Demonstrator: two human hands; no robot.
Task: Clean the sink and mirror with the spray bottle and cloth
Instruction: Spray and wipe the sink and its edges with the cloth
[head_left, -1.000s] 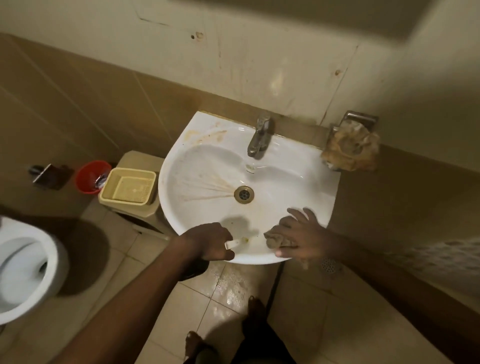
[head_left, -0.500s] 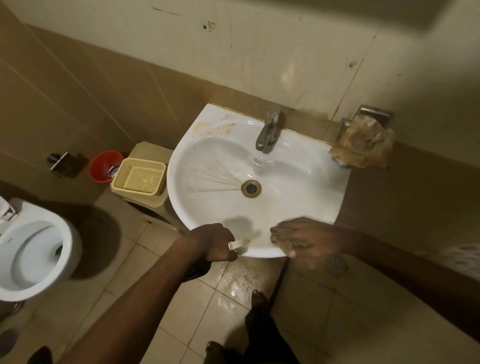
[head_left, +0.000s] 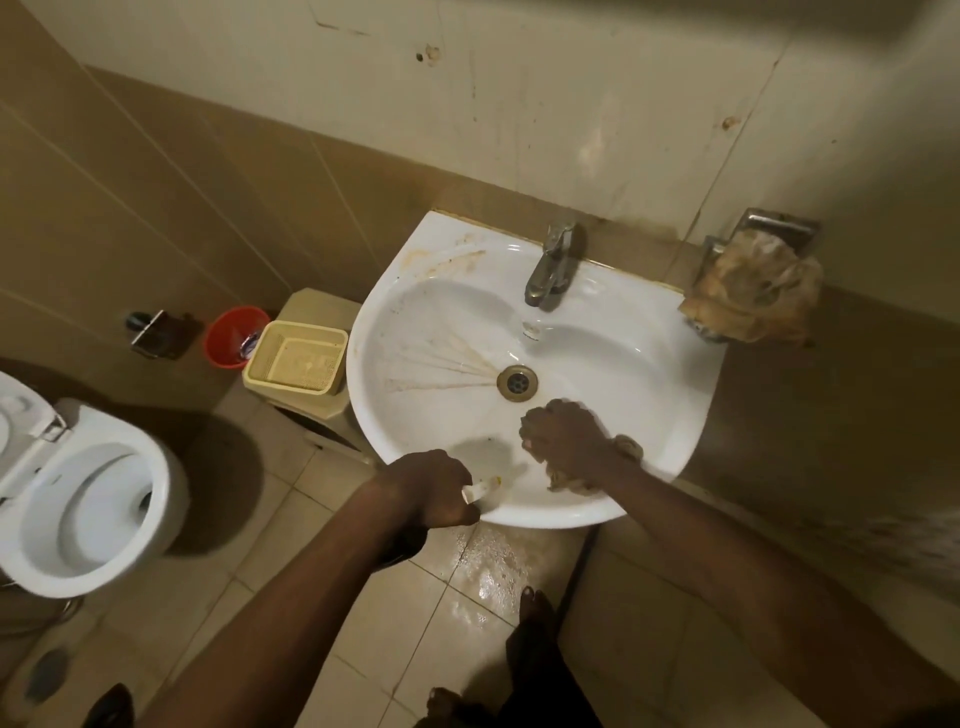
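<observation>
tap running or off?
Off, as far as the view shows: no stream falls from the tap spout, and the sink basin under it shows only brown streaks running toward the drain.

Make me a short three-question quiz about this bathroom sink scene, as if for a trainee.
1. True or false: the right hand presses the cloth inside the sink.
2. What does the left hand grip? A) the tap B) the spray bottle C) the red bucket
3. Fill in: brown streaks fan out from the ___ toward the sink's left side.

Key: 1 true; 2 B; 3 drain.
</observation>
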